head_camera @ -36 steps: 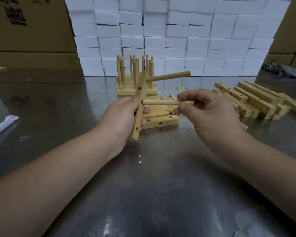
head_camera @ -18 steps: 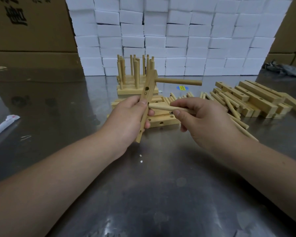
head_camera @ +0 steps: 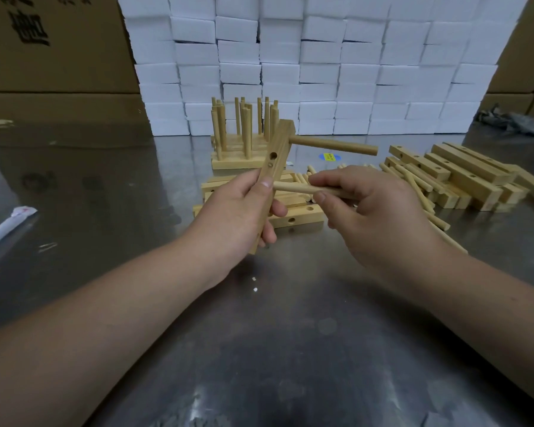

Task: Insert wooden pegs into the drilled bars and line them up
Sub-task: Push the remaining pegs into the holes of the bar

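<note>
left hand (head_camera: 238, 211) curled round lower half of drilled bar (head_camera: 275, 155), bar tilted, top leaning right, above steel table (head_camera: 290, 334). 1 peg (head_camera: 333, 147) seated near bar's top, sticking out right. 2 open holes on bar face below it. right hand (head_camera: 373, 211) just right of bar, pinching 2nd peg (head_camera: 293, 188); tip at bar beside left thumb, in hole or not: cannot tell. behind bar: pegged bars (head_camera: 238, 161), pegs upright. just behind bar, flat on table: spare drilled bars (head_camera: 302, 217). right of bar: loose pegs (head_camera: 413, 183), bar stack (head_camera: 463, 177). far behind bar: white boxes (head_camera: 290, 57).
</note>
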